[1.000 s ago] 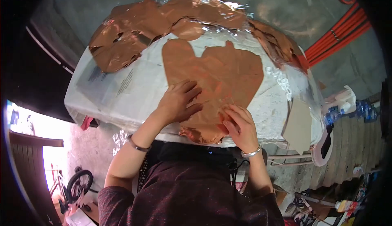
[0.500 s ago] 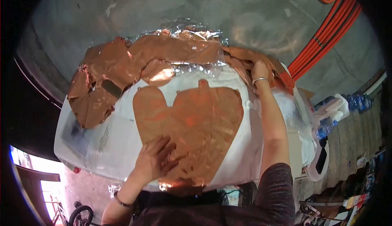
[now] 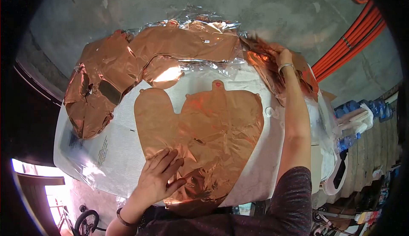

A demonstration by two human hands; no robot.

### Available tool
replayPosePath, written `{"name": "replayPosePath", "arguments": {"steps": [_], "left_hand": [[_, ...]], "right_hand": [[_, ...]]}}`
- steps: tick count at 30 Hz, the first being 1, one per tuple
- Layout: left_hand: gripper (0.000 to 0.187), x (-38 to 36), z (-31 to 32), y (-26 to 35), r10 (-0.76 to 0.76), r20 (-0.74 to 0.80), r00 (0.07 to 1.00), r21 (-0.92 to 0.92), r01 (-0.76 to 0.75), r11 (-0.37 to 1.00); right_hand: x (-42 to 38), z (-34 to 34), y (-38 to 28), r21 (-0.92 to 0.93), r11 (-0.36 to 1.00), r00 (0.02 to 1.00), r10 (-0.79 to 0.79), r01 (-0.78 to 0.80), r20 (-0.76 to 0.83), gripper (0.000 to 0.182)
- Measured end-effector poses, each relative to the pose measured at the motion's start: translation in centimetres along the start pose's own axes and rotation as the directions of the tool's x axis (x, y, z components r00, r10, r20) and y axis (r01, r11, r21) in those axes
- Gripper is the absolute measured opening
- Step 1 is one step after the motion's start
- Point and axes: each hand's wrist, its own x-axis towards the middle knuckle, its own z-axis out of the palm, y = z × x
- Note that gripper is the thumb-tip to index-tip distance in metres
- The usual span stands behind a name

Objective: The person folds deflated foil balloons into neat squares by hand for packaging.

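A flat, copper-coloured foil balloon with two rounded lobes and a small tab lies before me on the white table. My left hand rests on its lower left part, palm down with the fingers stretched out. At the far right, my right hand is closed on the edge of a stack of foil balloons. Its fingertips are partly hidden among the folds. More copper foil balloons lie in an arc along the table's far side, with clear plastic film around them.
Orange pipes run up the grey wall behind the table. Blue plastic bottles and a white bag stand to the right. A wheel shows at the lower left.
My right hand has lifted and pulled at the edge of the foil stack, whose sheets now bend and shine. My left hand has shifted slightly on the flat balloon. The view has tilted a little.
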Motion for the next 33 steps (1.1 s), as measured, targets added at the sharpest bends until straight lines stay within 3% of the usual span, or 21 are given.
{"name": "replayPosePath", "arguments": {"steps": [4, 6, 7, 9, 10, 12, 13, 14, 15, 16, 17, 21, 23, 24, 26, 27, 28, 29, 30, 31, 33], "left_hand": [[0.051, 0.0, 0.1, -0.1, -0.007, -0.004, 1.0, -0.015, 0.007, 1.0], [0.051, -0.1, 0.1, 0.0, -0.009, -0.006, 1.0, -0.013, 0.008, 1.0], [0.05, 0.0, 0.1, 0.0, -0.011, -0.006, 1.0, -0.012, 0.011, 1.0], [0.05, 0.0, 0.1, 0.0, -0.011, -0.006, 1.0, -0.007, 0.011, 1.0], [0.051, -0.1, 0.1, 0.0, -0.008, -0.002, 1.0, -0.007, 0.008, 1.0], [0.051, 0.0, 0.1, 0.0, -0.006, -0.005, 1.0, -0.005, 0.006, 1.0], [0.051, -0.1, 0.1, -0.1, -0.003, -0.008, 1.0, 0.001, 0.003, 1.0], [0.051, -0.1, 0.2, -0.1, -0.003, -0.009, 1.0, -0.002, 0.003, 1.0], [0.052, -0.1, 0.2, -0.1, -0.004, -0.013, 1.0, -0.01, 0.004, 1.0], [0.052, -0.1, 0.2, -0.1, -0.006, -0.015, 1.0, -0.017, 0.006, 1.0], [0.052, -0.2, 0.2, -0.1, -0.006, -0.017, 1.0, -0.018, 0.006, 1.0], [0.053, -0.2, 0.2, -0.2, 0.004, -0.024, 1.0, -0.013, -0.005, 1.0], [0.053, -0.2, 0.2, -0.2, 0.004, -0.023, 1.0, -0.006, -0.004, 1.0], [0.053, -0.2, 0.2, -0.1, 0.005, -0.026, 1.0, -0.007, -0.005, 1.0], [0.053, -0.2, 0.3, -0.2, 0.007, -0.032, 0.999, -0.009, -0.007, 1.0], [0.053, -0.2, 0.3, -0.2, 0.007, -0.031, 0.999, -0.011, -0.008, 1.0], [0.053, -0.2, 0.3, -0.2, 0.006, -0.029, 1.0, -0.013, -0.006, 1.0], [0.053, -0.2, 0.3, -0.1, 0.004, -0.029, 1.0, -0.013, -0.005, 1.0], [0.053, -0.2, 0.2, -0.1, 0.001, -0.025, 1.0, -0.013, -0.001, 1.0], [0.053, -0.2, 0.2, -0.1, -0.002, -0.022, 1.0, -0.014, 0.002, 1.0], [0.053, -0.2, 0.1, 0.0, -0.004, -0.018, 1.0, -0.015, 0.004, 1.0]], "right_hand": [[-1.0, -1.3, -0.7, 0.199, 0.969, 0.987, 0.157, -0.147, -0.04, 0.038], [-0.8, -2.1, -1.4, 0.008, 0.967, 0.964, 0.256, -0.256, -0.078, 0.041], [-0.8, -2.4, -1.7, 0.011, 0.967, 0.964, 0.253, -0.253, -0.079, 0.041], [-0.8, -2.7, -1.9, -0.108, 0.962, 0.933, 0.21, -0.25, -0.292, 0.043], [-0.5, -2.7, -1.4, -0.109, 0.962, 0.933, 0.21, -0.25, -0.292, 0.043], [1.9, -2.7, 1.2, -0.03, 0.945, 0.93, 0.314, -0.326, -0.192, 0.034], [6.1, 0.8, 7.6, 0.344, 0.859, 0.905, 0.422, -0.38, -0.054, 0.022], [8.5, 2.4, 12.0, 0.341, 0.86, 0.905, 0.422, -0.38, -0.055, 0.022], [10.2, 3.3, 15.3, 0.265, 0.957, 0.988, 0.141, -0.121, -0.059, 0.019], [11.0, 3.5, 16.7, 0.191, 0.969, 0.988, -0.15, 0.155, -0.039, 0.018], [5.5, -2.9, 5.1, 0.46, 0.783, 0.899, 0.43, -0.419, 0.087, 0.02], [2.3, -5.9, -0.2, 0.65, 0.666, 0.896, 0.441, -0.366, 0.052, 0.017], [1.7, -6.6, -1.6, 0.74, 0.39, 0.829, 0.373, -0.548, 0.417, 0.015], [2.0, -6.2, -1.3, 0.74, 0.39, 0.829, 0.372, -0.548, 0.418, 0.015], [4.1, -3.4, 3.0, 0.535, 0.763, 0.931, 0.272, -0.363, 0.243, 0.013], [8.1, 1.8, 12.2, 0.331, 0.943, 0.995, -0.06, 0.03, 0.08, 0.01], [6.6, 0.4, 9.3, 0.331, 0.943, 0.995, -0.061, 0.031, 0.081, 0.01], [4.7, -1.1, 6.2, 0.55, 0.812, 0.981, 0.164, -0.194, 0.104, 0.01], [2.7, -2.7, 2.9, 0.72, 0.582, 0.912, 0.367, -0.377, 0.181, 0.009], [1.7, -3.7, 0.8, 0.72, 0.582, 0.912, 0.367, -0.378, 0.182, 0.009], [0.5, -4.7, -1.4, 0.778, 0.45, 0.863, 0.453, -0.438, 0.223, 0.01]]}}
